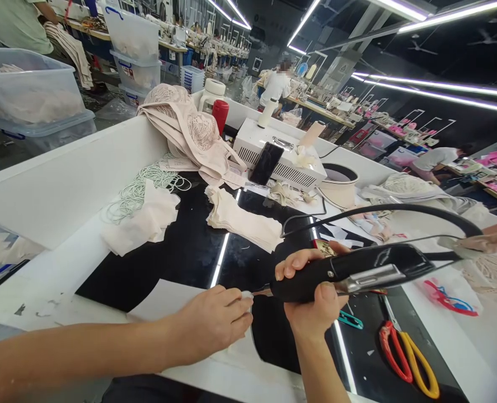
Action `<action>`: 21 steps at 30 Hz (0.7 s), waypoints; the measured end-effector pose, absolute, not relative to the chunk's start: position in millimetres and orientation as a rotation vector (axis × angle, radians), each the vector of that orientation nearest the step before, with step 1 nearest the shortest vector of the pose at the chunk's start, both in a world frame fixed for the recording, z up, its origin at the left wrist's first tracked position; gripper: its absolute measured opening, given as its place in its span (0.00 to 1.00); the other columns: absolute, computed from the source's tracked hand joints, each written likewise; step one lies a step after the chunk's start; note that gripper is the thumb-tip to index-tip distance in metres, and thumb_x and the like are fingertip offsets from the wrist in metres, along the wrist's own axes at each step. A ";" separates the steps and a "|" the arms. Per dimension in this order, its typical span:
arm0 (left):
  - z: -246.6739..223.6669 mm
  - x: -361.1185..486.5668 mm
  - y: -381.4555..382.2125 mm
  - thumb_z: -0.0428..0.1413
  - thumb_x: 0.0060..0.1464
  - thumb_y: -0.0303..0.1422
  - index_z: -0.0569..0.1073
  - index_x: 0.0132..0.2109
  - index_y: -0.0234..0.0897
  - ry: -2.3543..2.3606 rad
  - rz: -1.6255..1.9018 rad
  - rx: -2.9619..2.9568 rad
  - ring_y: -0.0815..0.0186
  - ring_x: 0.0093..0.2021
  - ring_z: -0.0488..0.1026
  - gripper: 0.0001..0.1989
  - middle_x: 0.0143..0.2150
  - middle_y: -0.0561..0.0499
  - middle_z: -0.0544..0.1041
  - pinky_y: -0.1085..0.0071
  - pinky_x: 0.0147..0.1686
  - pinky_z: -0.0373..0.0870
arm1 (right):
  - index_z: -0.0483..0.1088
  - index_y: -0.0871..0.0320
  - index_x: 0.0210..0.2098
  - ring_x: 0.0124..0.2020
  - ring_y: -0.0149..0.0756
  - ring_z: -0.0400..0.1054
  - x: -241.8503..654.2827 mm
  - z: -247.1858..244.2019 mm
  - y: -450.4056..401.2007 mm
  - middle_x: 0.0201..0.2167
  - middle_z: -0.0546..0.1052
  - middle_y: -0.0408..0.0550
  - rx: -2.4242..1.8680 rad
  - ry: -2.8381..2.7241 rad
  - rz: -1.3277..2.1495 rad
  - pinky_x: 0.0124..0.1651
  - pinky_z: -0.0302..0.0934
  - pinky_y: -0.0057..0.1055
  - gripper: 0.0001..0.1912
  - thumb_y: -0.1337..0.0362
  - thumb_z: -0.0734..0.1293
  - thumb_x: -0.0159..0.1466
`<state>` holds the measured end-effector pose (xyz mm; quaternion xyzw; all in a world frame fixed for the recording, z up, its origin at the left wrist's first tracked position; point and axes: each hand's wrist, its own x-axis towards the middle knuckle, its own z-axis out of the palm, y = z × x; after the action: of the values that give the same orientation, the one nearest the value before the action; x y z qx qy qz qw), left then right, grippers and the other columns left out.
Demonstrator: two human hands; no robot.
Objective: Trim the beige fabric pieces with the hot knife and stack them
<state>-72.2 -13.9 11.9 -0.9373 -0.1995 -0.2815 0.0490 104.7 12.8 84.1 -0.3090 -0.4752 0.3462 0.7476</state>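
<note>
My right hand (313,291) is wrapped round a black handheld tool (349,271) with a metal lever and a black cable. The tool's tip points left, toward my left hand (217,319). Those fingers are pinched together on a small whitish piece (247,295) at the tip; its shape is mostly hidden. Beneath my left hand is a white sheet (164,299) on the black table surface (190,246). A stack of cream fabric pieces (244,218) rests beyond my hands.
Red-and-yellow-handled scissors (403,352) lie at the right. Crumpled white cloth (143,221) and pale green cord (126,196) sit left. Behind are lace bras (190,126), a phone (266,163) and a white box (282,148). Another person's hand (494,240) shows at the right edge.
</note>
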 end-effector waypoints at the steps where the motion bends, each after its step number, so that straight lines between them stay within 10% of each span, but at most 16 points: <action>1: 11.7 -72.3 -13.9 0.56 0.69 0.26 0.77 0.48 0.34 -0.611 -0.847 -2.864 0.61 0.50 0.76 0.05 0.52 0.47 0.81 0.67 0.38 0.71 | 0.68 0.46 0.53 0.24 0.31 0.64 104.6 83.7 12.7 0.28 0.74 0.37 -0.677 -1.043 0.755 0.24 0.67 0.29 0.26 0.51 0.77 0.59; 21: 9.5 -76.3 -18.6 0.54 0.66 0.22 0.77 0.50 0.33 -0.639 -0.893 -2.889 0.60 0.49 0.76 0.10 0.56 0.44 0.80 0.67 0.39 0.73 | 0.68 0.47 0.53 0.23 0.31 0.68 106.7 77.1 13.7 0.29 0.74 0.36 -0.672 -1.085 0.737 0.25 0.68 0.30 0.24 0.51 0.76 0.62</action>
<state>-76.3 -18.6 9.5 -0.9344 -0.2068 -0.2888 0.0254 106.7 13.7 77.1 -0.3063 -0.4948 0.3363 0.7405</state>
